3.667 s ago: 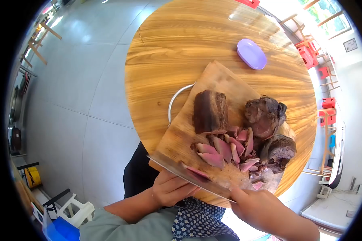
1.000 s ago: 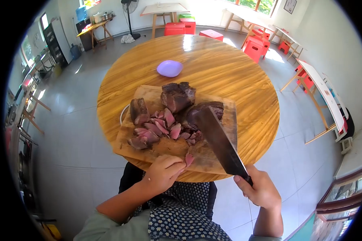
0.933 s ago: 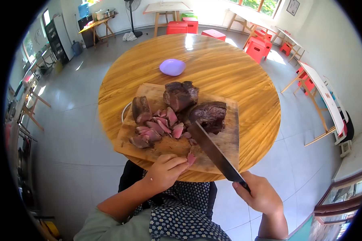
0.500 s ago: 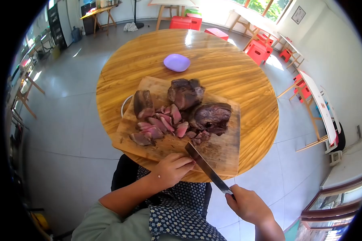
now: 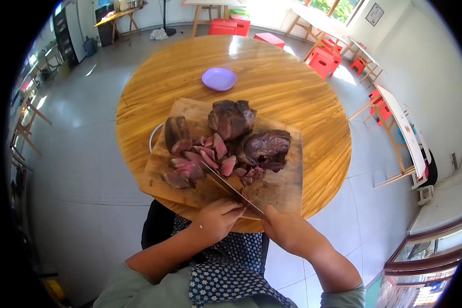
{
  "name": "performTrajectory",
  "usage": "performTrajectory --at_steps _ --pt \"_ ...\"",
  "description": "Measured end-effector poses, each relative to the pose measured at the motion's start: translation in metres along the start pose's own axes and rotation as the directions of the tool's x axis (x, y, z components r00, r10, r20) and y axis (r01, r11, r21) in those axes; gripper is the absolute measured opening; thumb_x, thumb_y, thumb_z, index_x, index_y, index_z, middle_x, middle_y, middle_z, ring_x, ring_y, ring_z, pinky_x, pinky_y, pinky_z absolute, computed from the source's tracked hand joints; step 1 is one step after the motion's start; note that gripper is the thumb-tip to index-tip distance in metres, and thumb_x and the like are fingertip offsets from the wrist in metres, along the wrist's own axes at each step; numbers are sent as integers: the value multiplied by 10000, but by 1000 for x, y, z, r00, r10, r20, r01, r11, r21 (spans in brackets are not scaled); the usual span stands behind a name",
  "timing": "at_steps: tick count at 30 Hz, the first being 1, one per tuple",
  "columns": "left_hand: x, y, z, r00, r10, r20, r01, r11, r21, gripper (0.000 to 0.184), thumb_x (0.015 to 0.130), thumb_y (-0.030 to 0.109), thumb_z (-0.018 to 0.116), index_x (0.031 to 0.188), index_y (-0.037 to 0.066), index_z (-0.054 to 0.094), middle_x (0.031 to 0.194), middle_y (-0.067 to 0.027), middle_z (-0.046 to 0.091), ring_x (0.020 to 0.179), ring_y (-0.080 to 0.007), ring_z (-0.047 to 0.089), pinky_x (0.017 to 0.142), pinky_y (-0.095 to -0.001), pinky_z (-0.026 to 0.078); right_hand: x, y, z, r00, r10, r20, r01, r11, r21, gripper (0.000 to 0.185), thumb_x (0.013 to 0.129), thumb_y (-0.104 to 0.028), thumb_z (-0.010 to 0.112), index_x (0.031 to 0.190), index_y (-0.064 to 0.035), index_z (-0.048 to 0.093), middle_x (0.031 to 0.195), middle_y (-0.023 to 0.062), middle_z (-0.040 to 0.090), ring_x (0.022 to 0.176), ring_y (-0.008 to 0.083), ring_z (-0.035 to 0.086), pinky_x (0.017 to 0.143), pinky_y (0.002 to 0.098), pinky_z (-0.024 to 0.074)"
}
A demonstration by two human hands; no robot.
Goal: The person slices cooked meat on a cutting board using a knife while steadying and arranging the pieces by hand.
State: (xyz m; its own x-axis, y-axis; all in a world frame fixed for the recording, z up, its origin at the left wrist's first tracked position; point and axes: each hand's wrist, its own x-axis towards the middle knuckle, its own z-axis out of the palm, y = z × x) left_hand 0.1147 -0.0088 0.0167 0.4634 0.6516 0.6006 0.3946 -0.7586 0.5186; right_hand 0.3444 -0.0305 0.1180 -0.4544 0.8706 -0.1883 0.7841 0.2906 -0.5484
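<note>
My right hand (image 5: 287, 231) is wrapped round the handle of a long kitchen knife (image 5: 230, 189). Its blade slants up and left over the wooden cutting board (image 5: 164, 177), the tip beside the slices. At the board's front edge, my left hand (image 5: 216, 220) has its fingers curled and pressed together against the blade's near part. Whatever lies under those fingers is hidden. Pink-centred meat slices (image 5: 192, 167) are heaped at the board's left middle, with small dark scraps (image 5: 252, 175) to their right. Behind lie a dark meat chunk (image 5: 232, 119), another chunk (image 5: 266, 148) and a narrower piece (image 5: 177, 133).
The board rests on a round wooden table (image 5: 318, 128), slightly over its near edge. A purple plate (image 5: 219, 79) sits farther back on the tabletop. Red stools (image 5: 321, 61) and a white-topped table (image 5: 401, 128) stand around the room.
My right hand has moved up and left with the knife, bringing the blade across the board to the slices. My left hand has stayed at the front edge. The whole view has shifted slightly.
</note>
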Motion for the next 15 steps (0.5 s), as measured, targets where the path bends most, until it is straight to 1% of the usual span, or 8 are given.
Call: performTrajectory --at_steps 2,4,5,6,8,10,12,15 --pt "3 -1 -2 999 -38 -10 37 998 -56 222 845 16 720 1067 14 731 1036 -140 691 949 -323 682 833 -380 558 -10 4 -11 990 -113 -82 109 993 -50 192 1027 -187 543 1000 -4 489 676 202 614 569 401 605 553 475 484" --pt "6 -8 -9 993 -107 45 112 984 -136 232 855 32 702 1085 8 721 1065 -151 649 917 -319 667 812 -387 544 -29 4 -26 994 111 -15 -102 951 291 146 1037 -138 542 1079 -1 518 677 96 597 493 199 576 472 348 454" --pt "12 -9 -12 993 -109 50 115 985 -132 232 855 32 702 1085 8 721 1065 -151 649 917 -319 667 812 -387 544 -40 19 -17 968 251 28 -238 872 427 138 1046 -90 525 1148 4 527 713 24 547 498 65 505 439 247 410" --pt "20 -8 -15 992 -118 47 124 983 -134 219 850 41 720 1068 20 719 1053 -141 639 929 -327 655 811 -394 533 -43 24 -6 968 251 28 -238 867 438 138 1046 -90 525 1148 4 527 713 24 547 498 65 505 439 247 410" --pt "24 -6 -15 991 -119 55 126 982 -139 208 845 50 738 1052 32 718 1040 -131 629 942 -335 642 811 -401 521 -51 31 12 948 268 -174 -39 637 770 177 1051 -163 561 1122 -2 550 703 20 556 523 66 508 471 245 414" --pt "27 -8 -15 978 -124 167 138 988 -73 171 836 58 746 997 32 694 1037 -125 591 948 -339 619 827 -403 509 -53 35 32 922 320 -219 -22 607 794 183 1055 -135 544 1153 19 529 726 1 541 512 74 506 460 239 422" --pt "29 -6 -18 979 -112 170 123 991 -59 157 832 59 746 971 33 679 1035 -125 589 950 -343 615 830 -401 506 -53 35 47 869 404 -285 58 488 871 181 1060 -120 520 1170 23 502 737 12 529 501 75 505 453 236 425" --pt "26 -4 -16 979 -135 154 139 990 -14 146 825 60 746 939 35 658 1044 -124 588 956 -346 610 835 -401 499 -55 42 56 857 427 -287 54 481 875 147 1062 -106 504 1142 16 490 742 15 521 494 76 504 451 234 430"
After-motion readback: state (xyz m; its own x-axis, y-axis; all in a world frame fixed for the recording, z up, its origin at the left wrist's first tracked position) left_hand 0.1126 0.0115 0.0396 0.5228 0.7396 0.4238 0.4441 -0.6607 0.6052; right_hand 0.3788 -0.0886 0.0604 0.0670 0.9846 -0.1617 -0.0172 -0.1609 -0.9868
